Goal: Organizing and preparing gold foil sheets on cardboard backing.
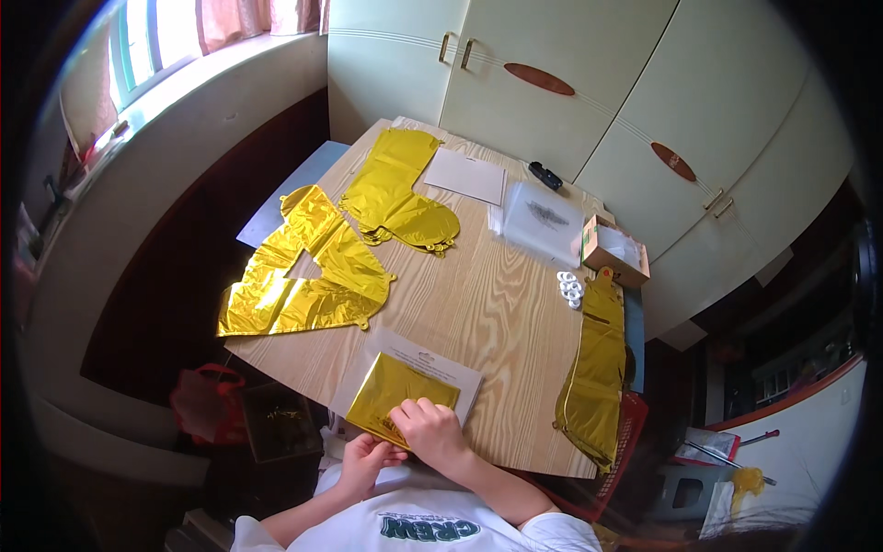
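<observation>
A folded gold foil balloon (391, 391) lies on a white backing card (463, 379) with a hang hole, at the table's near edge. Clear plastic (354, 368) shows around the card's left side. My left hand (362, 462) pinches the near edge of the folded balloon, thumb and fingers together. Just to its right, my right hand (430, 431) is closed over the balloon's near part with the fingers curled down. Its fingertips are partly hidden, and both hands almost touch.
Flat gold foil balloons lie around: a triangular one (345, 276) left, a stack (391, 189) at the back, long ones (591, 377) right. White ribbon rolls (570, 290), an open box (616, 250), clear bags (543, 221), a pale card (467, 175) and a black object (545, 176) sit back right.
</observation>
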Motion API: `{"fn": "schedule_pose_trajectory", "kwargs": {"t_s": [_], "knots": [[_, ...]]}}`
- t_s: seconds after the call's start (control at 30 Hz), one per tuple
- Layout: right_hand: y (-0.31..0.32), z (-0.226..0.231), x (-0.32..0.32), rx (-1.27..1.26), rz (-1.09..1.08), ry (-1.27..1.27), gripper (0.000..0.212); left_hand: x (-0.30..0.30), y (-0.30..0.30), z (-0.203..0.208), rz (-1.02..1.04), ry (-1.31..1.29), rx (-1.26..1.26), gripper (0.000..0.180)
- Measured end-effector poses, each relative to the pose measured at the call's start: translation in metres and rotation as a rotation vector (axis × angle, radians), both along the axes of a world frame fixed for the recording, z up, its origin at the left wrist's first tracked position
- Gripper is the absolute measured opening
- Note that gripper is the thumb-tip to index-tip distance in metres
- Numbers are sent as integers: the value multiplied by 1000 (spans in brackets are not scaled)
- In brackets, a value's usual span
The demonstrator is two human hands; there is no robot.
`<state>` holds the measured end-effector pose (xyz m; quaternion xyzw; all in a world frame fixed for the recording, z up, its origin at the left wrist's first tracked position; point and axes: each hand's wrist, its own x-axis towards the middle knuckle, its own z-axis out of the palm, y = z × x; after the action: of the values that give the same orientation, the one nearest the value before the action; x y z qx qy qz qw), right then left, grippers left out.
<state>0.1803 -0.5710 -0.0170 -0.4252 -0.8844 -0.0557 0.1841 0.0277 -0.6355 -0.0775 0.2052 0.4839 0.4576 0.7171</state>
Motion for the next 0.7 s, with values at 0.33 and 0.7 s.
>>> {"fn": "schedule_pose_trajectory", "kwargs": {"t_s": [0.33, 0.7], "knots": [[-11, 7, 8, -26, -4, 9, 8, 11, -10, -12, 150, -26, -27, 14], [-15, 0, 11, -125, -48, -6, 18, 15, -4, -10, 119, -170, -100, 11]]}}
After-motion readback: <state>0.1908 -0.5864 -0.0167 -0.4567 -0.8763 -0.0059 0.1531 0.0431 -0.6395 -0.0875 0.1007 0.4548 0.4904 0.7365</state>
